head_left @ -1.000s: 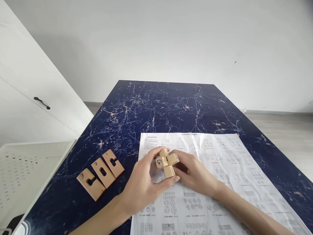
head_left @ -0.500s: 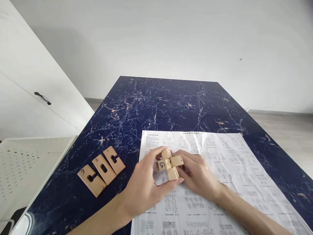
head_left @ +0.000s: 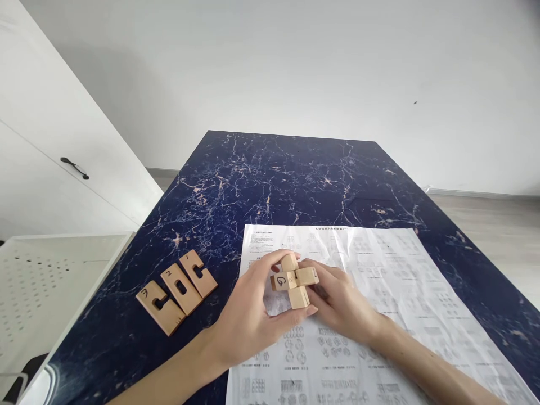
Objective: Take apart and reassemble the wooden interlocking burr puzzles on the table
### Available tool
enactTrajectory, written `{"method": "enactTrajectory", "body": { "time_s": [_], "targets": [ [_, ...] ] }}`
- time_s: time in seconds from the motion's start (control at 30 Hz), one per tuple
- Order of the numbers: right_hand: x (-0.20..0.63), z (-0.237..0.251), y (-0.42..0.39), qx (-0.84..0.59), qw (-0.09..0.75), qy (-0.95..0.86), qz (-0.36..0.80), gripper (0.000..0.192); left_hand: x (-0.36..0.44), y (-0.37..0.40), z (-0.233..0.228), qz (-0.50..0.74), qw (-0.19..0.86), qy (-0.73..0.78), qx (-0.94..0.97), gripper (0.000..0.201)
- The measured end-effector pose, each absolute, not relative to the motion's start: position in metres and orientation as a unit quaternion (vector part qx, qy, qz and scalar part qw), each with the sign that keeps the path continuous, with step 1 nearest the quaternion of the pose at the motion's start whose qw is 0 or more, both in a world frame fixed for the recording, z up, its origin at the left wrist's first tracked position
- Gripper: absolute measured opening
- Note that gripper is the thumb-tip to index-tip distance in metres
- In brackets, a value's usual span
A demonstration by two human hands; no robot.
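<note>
Both hands hold one small wooden puzzle cross (head_left: 294, 279) just above a printed instruction sheet (head_left: 379, 292). My left hand (head_left: 248, 320) wraps it from the left, thumb under the bottom block and fingers over the top. My right hand (head_left: 341, 304) grips it from the right and behind. The block facing me carries a handwritten mark. Three flat notched wooden pieces (head_left: 177, 289) with handwritten numbers lie side by side on the table, left of my left hand.
The dark blue marbled table (head_left: 278, 180) runs away from me to a white wall. A white perforated surface (head_left: 46, 281) adjoins the table's left edge, with a white cabinet door and black handle (head_left: 75, 167) behind it. Grey floor shows at right.
The wooden cross has shifted slightly to the right and turned a little between my hands. The view has also drifted slightly; the three loose pieces stay where they were.
</note>
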State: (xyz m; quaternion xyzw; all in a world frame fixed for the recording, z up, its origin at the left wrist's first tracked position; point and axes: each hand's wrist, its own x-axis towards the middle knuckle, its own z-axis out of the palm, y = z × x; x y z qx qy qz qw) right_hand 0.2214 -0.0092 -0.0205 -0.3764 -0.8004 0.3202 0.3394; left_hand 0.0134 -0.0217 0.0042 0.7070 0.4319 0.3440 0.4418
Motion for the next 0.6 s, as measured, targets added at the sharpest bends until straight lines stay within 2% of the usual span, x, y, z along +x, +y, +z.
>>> {"method": "enactTrajectory", "body": {
  "time_s": [0.2, 0.4, 0.53, 0.6],
  "targets": [
    [0.226, -0.021, -0.01, -0.343, 0.335, -0.799, 0.364, 0.02, 0.009, -0.019, 0.005, 0.332, 0.486, 0.398, 0.704, 0.057],
    [0.231, -0.019, -0.009, -0.334, 0.306, -0.784, 0.425, 0.022, 0.005, -0.018, 0.002, 0.325, 0.452, 0.372, 0.743, 0.064],
    [0.24, -0.007, -0.005, -0.311, 0.23, -0.736, 0.555, 0.009, 0.003, -0.013, 0.007, 0.304, 0.462, 0.337, 0.762, 0.068],
    [0.245, 0.001, -0.002, -0.269, 0.18, -0.711, 0.624, 0.008, 0.001, -0.011, 0.01, 0.271, 0.479, 0.314, 0.773, 0.067]
  ]
}}
